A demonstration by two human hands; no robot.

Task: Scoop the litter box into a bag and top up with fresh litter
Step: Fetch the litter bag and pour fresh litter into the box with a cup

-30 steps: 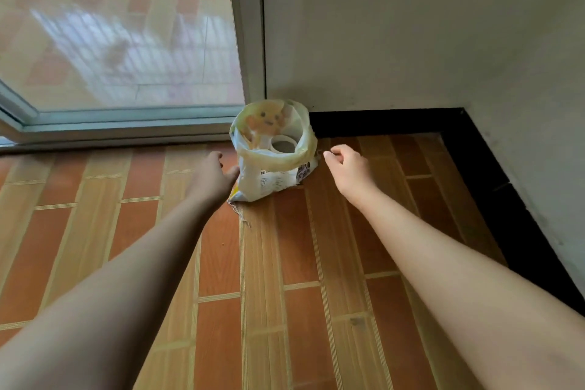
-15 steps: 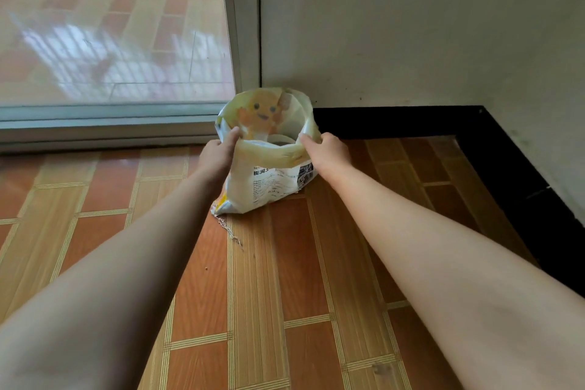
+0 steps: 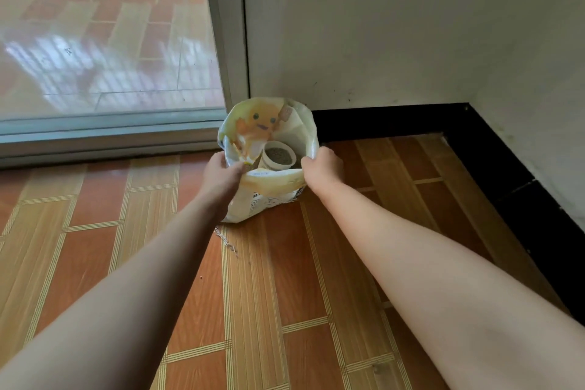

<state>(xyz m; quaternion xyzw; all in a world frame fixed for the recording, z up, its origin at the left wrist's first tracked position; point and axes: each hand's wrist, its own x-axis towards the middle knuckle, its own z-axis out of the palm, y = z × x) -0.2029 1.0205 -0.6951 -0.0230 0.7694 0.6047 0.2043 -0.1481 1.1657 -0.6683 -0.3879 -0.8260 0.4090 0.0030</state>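
Soft, probably heavy, the bag at the foot of the wall sags where left hand and right hand grip its rim with curled fingers, so it likely needs support lower down.

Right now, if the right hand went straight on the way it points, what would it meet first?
The right hand grips the rim of the litter bag; going on, it would likely push into the bag's mouth toward the white cup, though depth is unclear.

A home's room corner: tiled floor, sliding glass door (balcony outside).
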